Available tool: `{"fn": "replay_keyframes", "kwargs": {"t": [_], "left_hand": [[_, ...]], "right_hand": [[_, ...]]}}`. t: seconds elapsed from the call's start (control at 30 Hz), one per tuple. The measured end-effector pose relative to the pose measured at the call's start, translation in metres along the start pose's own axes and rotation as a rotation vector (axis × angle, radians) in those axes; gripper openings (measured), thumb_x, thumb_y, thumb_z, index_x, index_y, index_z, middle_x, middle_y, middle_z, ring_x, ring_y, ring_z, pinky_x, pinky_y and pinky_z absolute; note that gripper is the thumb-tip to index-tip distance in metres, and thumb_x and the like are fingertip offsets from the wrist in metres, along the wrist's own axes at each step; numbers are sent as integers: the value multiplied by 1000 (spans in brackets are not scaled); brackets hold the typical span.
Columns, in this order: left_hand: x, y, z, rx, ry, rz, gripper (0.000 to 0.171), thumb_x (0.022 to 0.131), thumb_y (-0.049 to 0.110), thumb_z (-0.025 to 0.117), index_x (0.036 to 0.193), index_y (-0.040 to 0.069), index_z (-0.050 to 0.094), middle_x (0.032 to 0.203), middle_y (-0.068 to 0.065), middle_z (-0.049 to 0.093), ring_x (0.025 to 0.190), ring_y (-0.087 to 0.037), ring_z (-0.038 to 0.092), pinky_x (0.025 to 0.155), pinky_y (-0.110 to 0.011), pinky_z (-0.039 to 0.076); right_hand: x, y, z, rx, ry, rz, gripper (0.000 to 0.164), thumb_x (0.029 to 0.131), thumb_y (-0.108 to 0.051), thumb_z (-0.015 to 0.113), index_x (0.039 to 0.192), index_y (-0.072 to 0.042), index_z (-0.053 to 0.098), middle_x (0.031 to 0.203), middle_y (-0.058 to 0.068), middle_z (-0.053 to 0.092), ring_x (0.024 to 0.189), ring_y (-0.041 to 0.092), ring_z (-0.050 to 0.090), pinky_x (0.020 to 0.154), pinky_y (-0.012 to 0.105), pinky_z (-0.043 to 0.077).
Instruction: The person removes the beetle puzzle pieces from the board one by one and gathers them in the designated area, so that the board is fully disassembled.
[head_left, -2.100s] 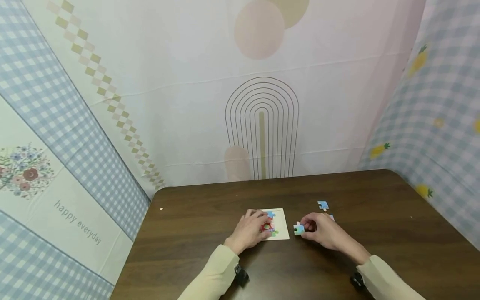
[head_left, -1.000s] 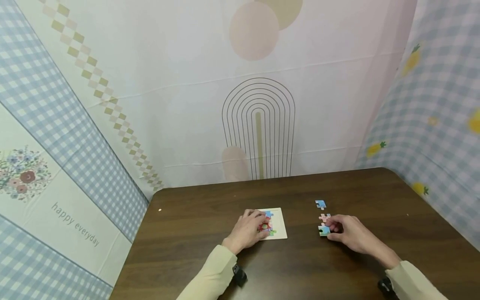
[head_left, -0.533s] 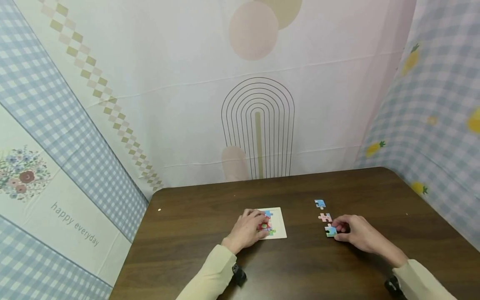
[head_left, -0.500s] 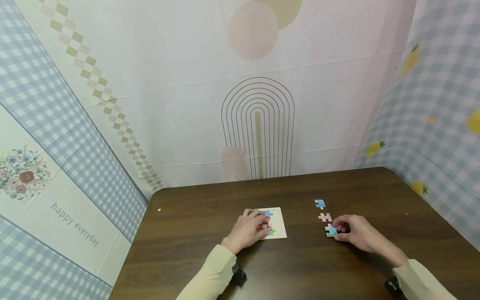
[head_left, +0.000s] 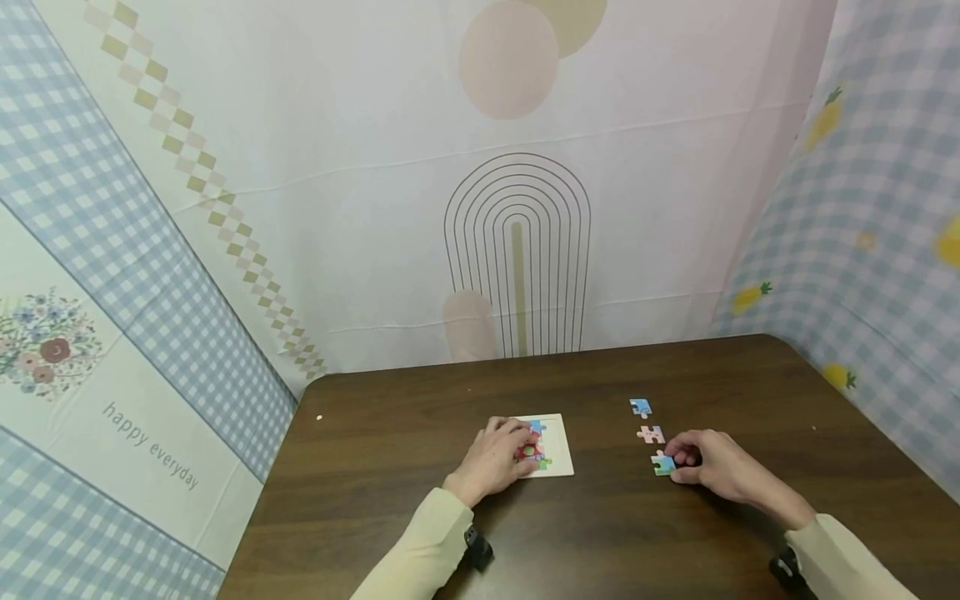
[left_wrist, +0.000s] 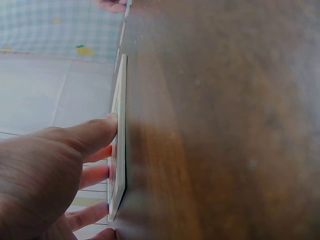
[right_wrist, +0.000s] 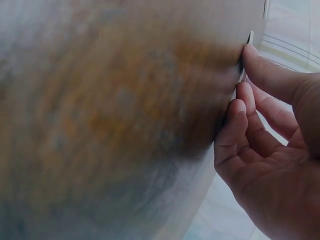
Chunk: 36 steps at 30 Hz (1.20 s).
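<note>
My left hand (head_left: 491, 461) lies over the left side of a pale puzzle board (head_left: 558, 454), its fingers spread on the picture pieces there and partly hiding them. Seen from the left wrist, the thumb (left_wrist: 95, 134) rests on the board's face close to its edge. To the right, my right hand (head_left: 712, 468) pinches a blue-green jigsaw piece (head_left: 662, 464) by its right side, low at the tabletop. Thumb and fingertips meet that thin piece (right_wrist: 251, 37) in the right wrist view. Just behind it lies a pink jigsaw piece (head_left: 650, 434), and farther back a blue one (head_left: 641, 407).
The dark wooden table (head_left: 390, 433) reaches back to a white patterned cloth (head_left: 375, 250). Checked cloth hangs at both sides. A small white spot (head_left: 319, 417) shows near the table's far left corner.
My right hand has carried the blue-green piece rightward from beside the board to in front of the pink piece, and has barely moved since half a second ago. The left hand stays on the board.
</note>
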<state>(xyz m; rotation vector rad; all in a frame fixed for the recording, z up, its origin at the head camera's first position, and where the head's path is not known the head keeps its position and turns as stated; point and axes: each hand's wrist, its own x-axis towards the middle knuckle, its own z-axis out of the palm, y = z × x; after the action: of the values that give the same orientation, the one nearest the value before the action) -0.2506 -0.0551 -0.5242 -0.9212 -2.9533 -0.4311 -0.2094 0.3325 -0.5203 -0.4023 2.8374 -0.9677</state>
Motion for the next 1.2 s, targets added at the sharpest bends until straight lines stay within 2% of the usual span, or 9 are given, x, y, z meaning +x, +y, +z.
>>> {"fn": "replay_keyframes", "kwargs": {"t": [0.83,1.03,1.2], "left_hand": [[0,0,0,-18,4,-10,37,100,36,80,133,19,75,149,-2,68,140,-31,56,109,-49,53],[0,-1,2,-36,8,-20,40,100,37,80,136,19,74,152,-2,66,139,-31,56,109,-49,53],[2,-2,3,-51,26,-56,53,96,40,85,138,12,70,153,-5,63,137,-30,58,111,-48,55]], "right_hand": [[0,-4,-2,-11,10,-4,27,87,-13,91,109,-4,77,92,-2,68,80,-3,52,70,22,48],[4,-25,0,-21,69,-56,25,89,-14,89,108,-3,78,91,-4,69,80,-4,54,71,23,49],[18,-51,9,-6,66,-91,22,92,-14,87,109,-2,78,92,-4,70,81,-2,55,70,22,50]]}}
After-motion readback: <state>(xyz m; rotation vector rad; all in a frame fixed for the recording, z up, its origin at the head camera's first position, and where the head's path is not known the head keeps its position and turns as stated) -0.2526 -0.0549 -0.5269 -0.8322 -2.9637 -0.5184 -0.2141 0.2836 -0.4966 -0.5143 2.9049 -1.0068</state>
